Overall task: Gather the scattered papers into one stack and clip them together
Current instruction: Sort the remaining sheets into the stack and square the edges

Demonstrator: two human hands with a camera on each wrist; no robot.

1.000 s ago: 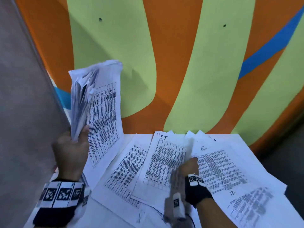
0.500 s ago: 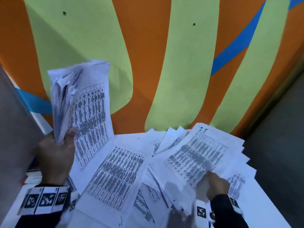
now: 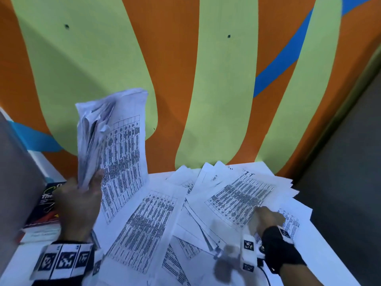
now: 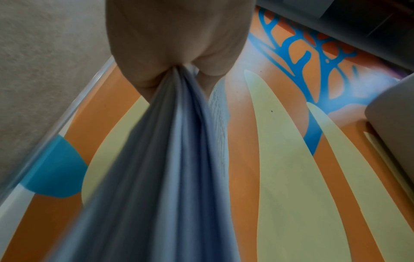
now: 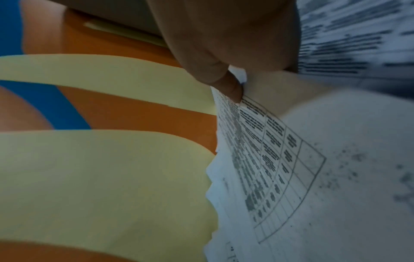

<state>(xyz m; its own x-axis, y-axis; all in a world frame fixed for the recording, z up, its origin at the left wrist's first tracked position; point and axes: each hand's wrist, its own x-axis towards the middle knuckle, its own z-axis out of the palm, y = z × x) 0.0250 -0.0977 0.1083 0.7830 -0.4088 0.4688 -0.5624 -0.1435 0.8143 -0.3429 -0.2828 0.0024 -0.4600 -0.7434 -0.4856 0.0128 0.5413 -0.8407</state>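
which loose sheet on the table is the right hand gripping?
The tilted table-printed sheet topping the right-side pile, under the right hand. It alone is pinched at its near edge; the other loose sheets lie untouched.

upright sheaf of printed papers [image 3: 115, 145], loose printed sheets [image 3: 148, 230] scattered overlapping on table

- The wall [image 3: 175, 69] fills the top of the head view. It is orange with big light green shapes on it.
- A blue stripe [image 3: 284, 60] runs across the wall at the upper right of the head view.
- Two small dark dots [image 3: 66, 27] sit on the green shapes near the top.
- A grey panel [image 3: 346, 162] stands at the right edge of the head view.
- Another grey surface [image 3: 18, 162] is at the left edge.
- A white table [image 3: 321, 254] is at the bottom of the head view.
- Some books [image 3: 44, 205] lie at the lower left.
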